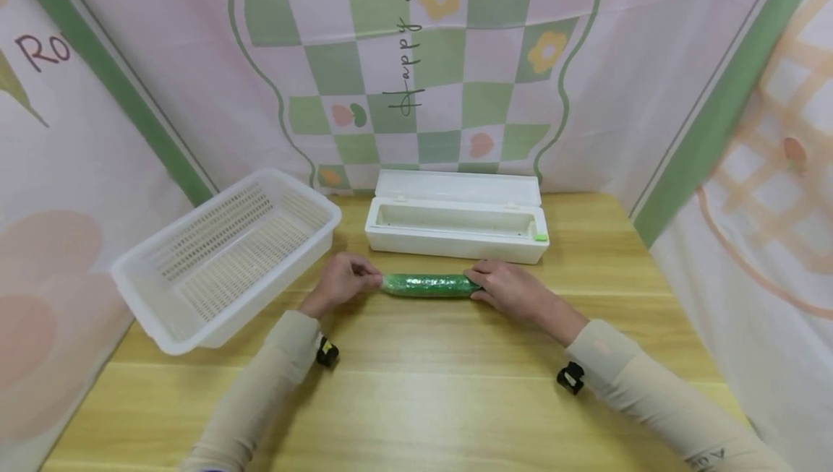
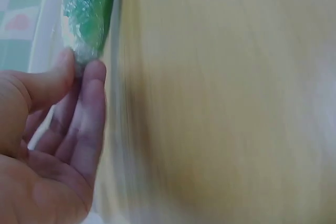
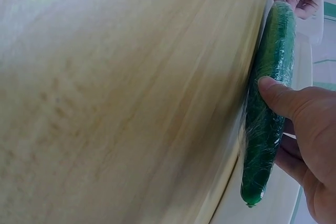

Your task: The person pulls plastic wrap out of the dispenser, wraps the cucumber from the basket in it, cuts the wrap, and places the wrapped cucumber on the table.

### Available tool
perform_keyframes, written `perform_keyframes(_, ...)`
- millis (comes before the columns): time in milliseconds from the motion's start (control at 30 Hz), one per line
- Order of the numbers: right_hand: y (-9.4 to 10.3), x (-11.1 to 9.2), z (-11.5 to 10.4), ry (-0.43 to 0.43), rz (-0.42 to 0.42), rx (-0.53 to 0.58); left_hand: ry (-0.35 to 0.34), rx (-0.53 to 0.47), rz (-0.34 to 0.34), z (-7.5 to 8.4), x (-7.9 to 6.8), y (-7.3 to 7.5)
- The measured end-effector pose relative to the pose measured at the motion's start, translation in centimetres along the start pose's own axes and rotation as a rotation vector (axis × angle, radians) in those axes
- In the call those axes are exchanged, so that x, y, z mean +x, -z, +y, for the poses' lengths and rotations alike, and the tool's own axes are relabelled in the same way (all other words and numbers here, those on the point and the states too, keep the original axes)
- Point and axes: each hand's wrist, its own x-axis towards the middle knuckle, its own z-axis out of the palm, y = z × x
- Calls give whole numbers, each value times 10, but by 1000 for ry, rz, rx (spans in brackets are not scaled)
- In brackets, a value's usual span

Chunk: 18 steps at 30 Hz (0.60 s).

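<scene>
A green cucumber (image 1: 429, 285) in clear plastic wrap (image 2: 86, 38) lies crosswise between the two hands, close over the wooden table. My left hand (image 1: 341, 285) pinches the gathered wrap at its left end between thumb and fingertips. Near the other end, my right hand (image 1: 510, 291) holds the cucumber, with the thumb (image 3: 281, 97) across its side and the fingers partly hidden behind it. Loose film shows along the cucumber's edge in the right wrist view. Just behind it stands a long white box (image 1: 455, 246) with its lid (image 1: 455, 187) raised.
A white slotted plastic basket (image 1: 286, 269) stands at the left of the table, close to my left forearm. The long box has a small green piece (image 1: 541, 238) at its right end. Printed curtains (image 1: 605, 118) hang behind the wooden table (image 1: 416, 407) and at its sides.
</scene>
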Motion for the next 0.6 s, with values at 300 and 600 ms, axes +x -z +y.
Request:
perform_keyframes(300,-2,-1,0,-14,-11,-3,307,-401,26,2,4,-11)
perform_keyframes(600,-2,-2,-1,-9,4,0,319,-420,101,3,3,-17)
